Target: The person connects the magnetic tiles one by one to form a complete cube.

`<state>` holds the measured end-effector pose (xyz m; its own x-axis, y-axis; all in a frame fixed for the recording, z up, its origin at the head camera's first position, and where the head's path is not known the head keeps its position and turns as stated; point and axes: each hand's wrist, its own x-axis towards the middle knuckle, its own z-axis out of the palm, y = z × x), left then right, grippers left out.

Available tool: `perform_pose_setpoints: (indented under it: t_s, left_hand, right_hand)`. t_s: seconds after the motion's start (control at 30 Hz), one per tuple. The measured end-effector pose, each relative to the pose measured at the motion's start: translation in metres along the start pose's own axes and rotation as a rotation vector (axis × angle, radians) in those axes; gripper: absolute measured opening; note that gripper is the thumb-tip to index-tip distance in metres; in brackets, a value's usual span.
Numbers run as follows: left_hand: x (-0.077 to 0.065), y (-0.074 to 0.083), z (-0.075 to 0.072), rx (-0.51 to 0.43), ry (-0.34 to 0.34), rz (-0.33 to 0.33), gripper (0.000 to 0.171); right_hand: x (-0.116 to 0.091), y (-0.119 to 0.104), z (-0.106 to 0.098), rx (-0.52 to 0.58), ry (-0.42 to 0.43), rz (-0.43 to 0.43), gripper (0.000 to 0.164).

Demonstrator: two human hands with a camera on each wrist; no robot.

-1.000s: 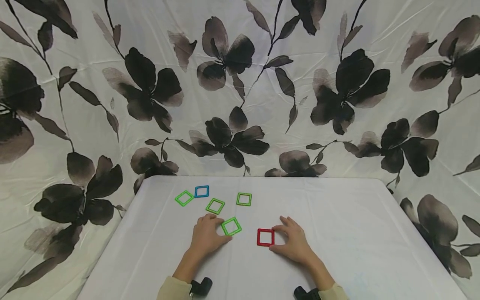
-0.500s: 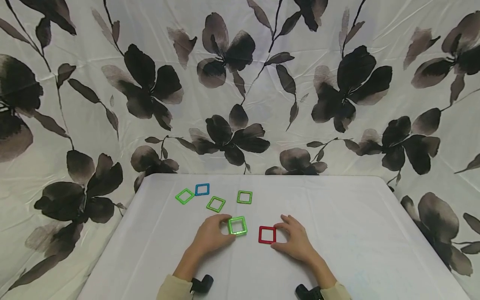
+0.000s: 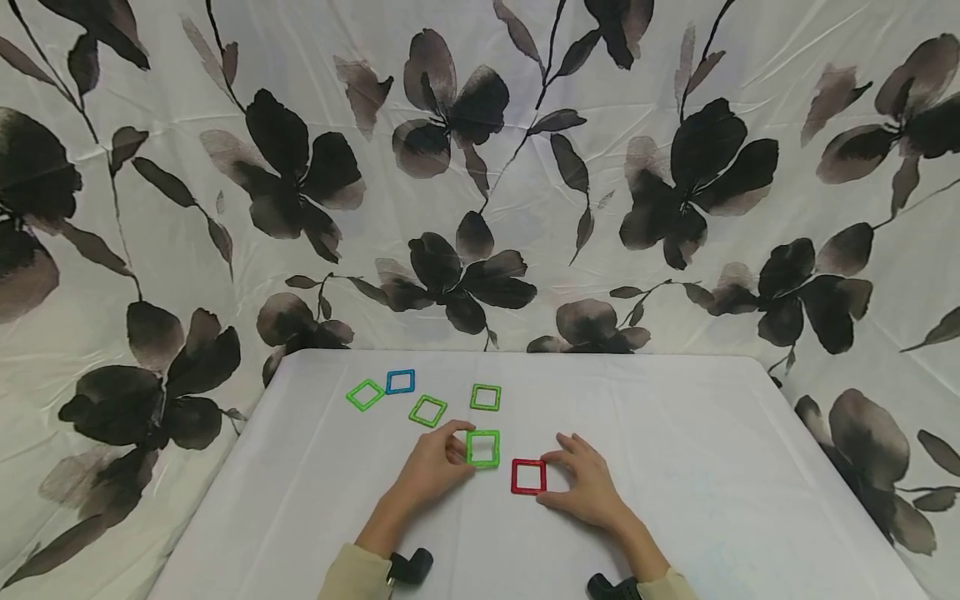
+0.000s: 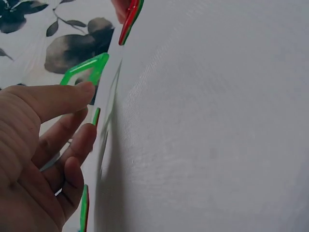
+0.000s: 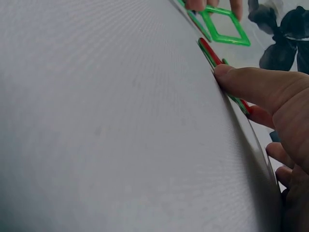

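Between its thumb and fingers, my left hand (image 3: 430, 468) pinches a green square magnetic tile frame (image 3: 497, 450) by its left side. The left wrist view has this green frame (image 4: 99, 67) tilted up off the white tabletop. To its right, my right hand (image 3: 592, 490) pinches a red square magnetic tile frame (image 3: 514, 477) by the right side. In the right wrist view the red frame (image 5: 210, 51) lies low along the table, with a green edge along its underside. A narrow gap separates the two held frames in the head view.
Behind the hands lie more square frames: a blue one (image 3: 401, 392), a green one (image 3: 486, 408) straight ahead, another green one (image 3: 415, 413), and a green one (image 3: 352, 401) at far left touching the blue. A flowered cloth (image 3: 570, 250) hangs behind the white table (image 3: 712, 467).
My left hand has moved right with the green frame, turning it from a slant to nearly square-on and bringing it closer to the red one. The right hand keeps its hold almost in place.
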<state>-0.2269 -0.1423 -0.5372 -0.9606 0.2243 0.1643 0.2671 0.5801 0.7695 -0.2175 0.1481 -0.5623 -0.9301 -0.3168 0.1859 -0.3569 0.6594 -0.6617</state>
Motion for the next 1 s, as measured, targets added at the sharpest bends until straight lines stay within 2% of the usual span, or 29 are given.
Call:
perform_pose_setpoints:
  t_s: [0.27, 0.5, 0.7, 0.87, 1.0]
  left_hand:
    - [0.002, 0.000, 0.002, 0.004, 0.020, 0.012, 0.044]
    - [0.005, -0.001, 0.002, -0.023, 0.021, -0.021, 0.013]
    - [0.007, -0.002, 0.003, -0.011, 0.044, -0.059, 0.012]
    - [0.012, -0.006, 0.008, -0.077, 0.061, -0.073, 0.015]
    - [0.018, -0.007, 0.015, -0.135, 0.054, -0.049, 0.017]
  right_hand:
    - [-0.001, 0.001, 0.000, 0.013, -0.002, -0.004, 0.050]
    - [0.000, 0.002, 0.001, 0.008, 0.010, -0.019, 0.050]
    - [-0.001, 0.000, 0.000, 0.018, -0.006, -0.020, 0.050]
    - [-0.001, -0.002, -0.001, 0.022, -0.011, -0.024, 0.050]
    - [0.000, -0.001, -0.002, 0.011, 0.000, -0.018, 0.050]
